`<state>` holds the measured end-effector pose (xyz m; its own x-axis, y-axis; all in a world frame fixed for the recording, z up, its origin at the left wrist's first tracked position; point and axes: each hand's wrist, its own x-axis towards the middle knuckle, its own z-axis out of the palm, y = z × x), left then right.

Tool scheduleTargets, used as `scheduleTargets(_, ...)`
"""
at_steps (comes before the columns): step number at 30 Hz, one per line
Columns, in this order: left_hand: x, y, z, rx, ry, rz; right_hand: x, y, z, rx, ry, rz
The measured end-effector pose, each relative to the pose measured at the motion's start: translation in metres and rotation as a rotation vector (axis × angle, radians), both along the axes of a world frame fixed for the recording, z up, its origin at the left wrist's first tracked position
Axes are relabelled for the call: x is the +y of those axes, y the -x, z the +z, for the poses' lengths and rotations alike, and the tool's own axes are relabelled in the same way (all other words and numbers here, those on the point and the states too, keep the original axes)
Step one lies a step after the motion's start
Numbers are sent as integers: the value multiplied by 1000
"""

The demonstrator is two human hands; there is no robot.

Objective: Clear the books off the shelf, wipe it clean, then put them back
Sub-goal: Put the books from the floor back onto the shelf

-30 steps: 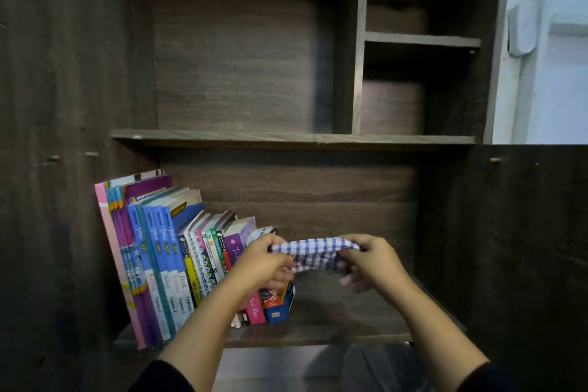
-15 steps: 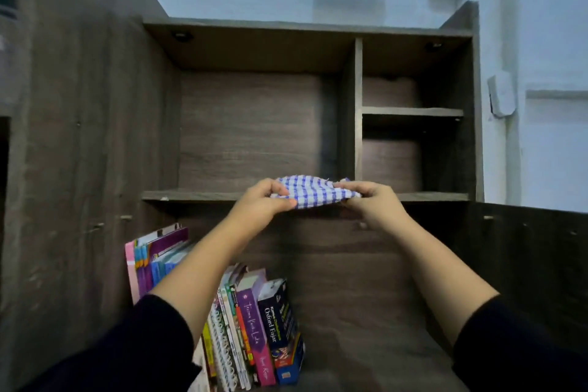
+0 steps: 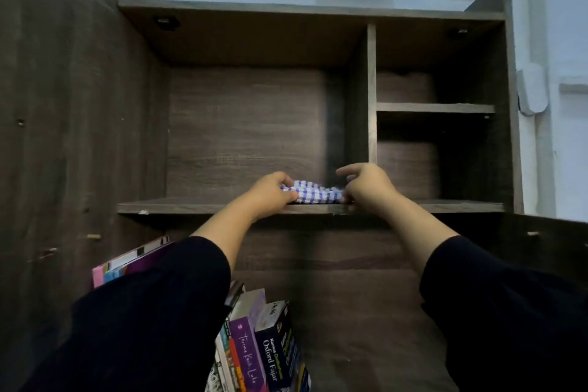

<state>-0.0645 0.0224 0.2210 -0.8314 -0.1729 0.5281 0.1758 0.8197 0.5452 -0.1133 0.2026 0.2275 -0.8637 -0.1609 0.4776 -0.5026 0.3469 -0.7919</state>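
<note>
Dark sleeves point(image 3: 152, 321) hide most of the books point(image 3: 261, 344) on the lower level; only a few spines at bottom centre and a pink-purple cover corner at left show, and the row is cut off by the frame bottom. Shelf point(image 3: 197, 207) top surface is barely visible, seen edge-on from below. Right fingertips are partly hidden behind the cloth point(image 3: 313, 193).

Cloth is blue-and-white checked, bunched into a small wad, lying on the shelf's front edge just left of the vertical divider point(image 3: 371, 92). Shelf is dark wood grain, with nothing else seen on it.

Left hand point(image 3: 270, 192) grips the cloth's left end, fingers curled over it. Right hand point(image 3: 366, 186) pinches the right end, index finger lifted loose above. Cloth sits between both hands, touching both.
</note>
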Motion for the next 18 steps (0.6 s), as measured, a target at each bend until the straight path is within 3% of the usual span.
scheduleTargets(4,-10,6,-4,-3,107,128,5,-5,0,174,-222,-146)
scheduleTargets(11,-12,8,-9,-44,115,81,-6,-19,0,284,-608,-236)
scheduleTargets(15,-8,3,-12,-19,239,200,-3,-21,-5,291,-627,-256)
scheduleTargets(18,-2,4,-14,-46,247,151,4,-23,-8,298,-601,-253)
